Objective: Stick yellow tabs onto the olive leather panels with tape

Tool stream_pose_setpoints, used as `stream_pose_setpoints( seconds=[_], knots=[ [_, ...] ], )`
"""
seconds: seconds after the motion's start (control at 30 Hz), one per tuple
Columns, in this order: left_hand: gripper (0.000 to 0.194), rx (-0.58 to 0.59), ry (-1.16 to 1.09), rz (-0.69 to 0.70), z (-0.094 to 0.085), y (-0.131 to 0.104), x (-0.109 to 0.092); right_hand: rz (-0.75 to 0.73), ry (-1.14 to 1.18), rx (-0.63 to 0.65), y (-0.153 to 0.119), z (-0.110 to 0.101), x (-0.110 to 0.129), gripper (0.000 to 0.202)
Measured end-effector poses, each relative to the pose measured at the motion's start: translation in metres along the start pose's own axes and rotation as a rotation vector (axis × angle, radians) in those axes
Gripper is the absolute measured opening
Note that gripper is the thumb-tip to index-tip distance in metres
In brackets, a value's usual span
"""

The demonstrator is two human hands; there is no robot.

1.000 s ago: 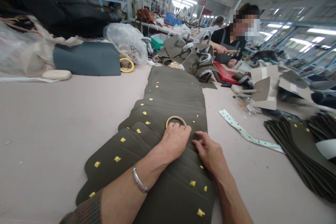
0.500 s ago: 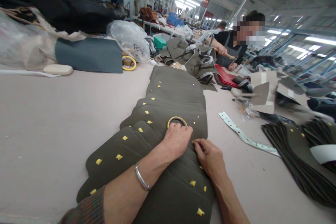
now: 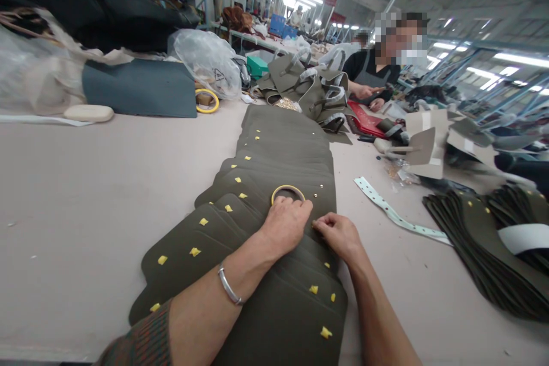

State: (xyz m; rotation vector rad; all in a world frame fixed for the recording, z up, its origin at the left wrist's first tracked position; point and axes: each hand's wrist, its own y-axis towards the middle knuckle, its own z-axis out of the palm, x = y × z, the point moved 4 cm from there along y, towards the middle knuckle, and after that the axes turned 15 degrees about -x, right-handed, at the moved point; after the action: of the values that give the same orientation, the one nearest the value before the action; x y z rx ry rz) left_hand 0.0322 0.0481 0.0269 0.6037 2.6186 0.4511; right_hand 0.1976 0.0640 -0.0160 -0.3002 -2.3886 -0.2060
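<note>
A yellow, ring-shaped roll of tape point(image 3: 288, 187) is being gripped in the curled fingers of the left hand point(image 3: 285, 224) and is being held over a fanned row of dark olive-green, round-cornered sheet panels point(image 3: 291, 151), which are lying overlapped down the middle of a pale, pinkish-beige tabletop point(image 3: 86, 183). Small yellow squares point(image 3: 229, 208) are being borne along the panels' edges. The thumb and forefinger of the right hand point(image 3: 339, 234) are being held in a narrow pinch just beside the left hand, over the panels' right side; whether anything is being gripped there cannot be told. Two tiny, shiny metal studs point(image 3: 315, 195) are showing just beyond. To the right, a pale mint-green, hole-dotted strip point(image 3: 394, 214) is lying near a bundle of dark olive-green strips point(image 3: 480, 246).
</note>
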Motion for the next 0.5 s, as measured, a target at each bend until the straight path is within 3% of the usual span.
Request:
stream_pose_setpoints(
  seconds=[0.17, 0.27, 0.4, 0.5],
  knots=[
    [0.019, -0.107, -0.198, 0.014, -0.006, -0.002, 0.004, 0.080, 0.163, 0.009, 0.003, -0.002, -0.006, 0.023],
    [0.022, -0.146, -0.299, 0.066, -0.009, -0.002, 0.004, 0.046, 0.293, -0.039, -0.006, -0.013, -0.001, 0.032],
    [0.033, -0.142, -0.354, 0.104, -0.009, -0.002, 0.002, -0.175, 0.488, -0.091, -0.023, -0.025, 0.017, 0.030],
    [0.049, -0.115, -0.309, 0.087, -0.008, -0.003, 0.002, -0.396, 0.482, -0.104, -0.030, -0.027, 0.033, 0.025]
  ],
)
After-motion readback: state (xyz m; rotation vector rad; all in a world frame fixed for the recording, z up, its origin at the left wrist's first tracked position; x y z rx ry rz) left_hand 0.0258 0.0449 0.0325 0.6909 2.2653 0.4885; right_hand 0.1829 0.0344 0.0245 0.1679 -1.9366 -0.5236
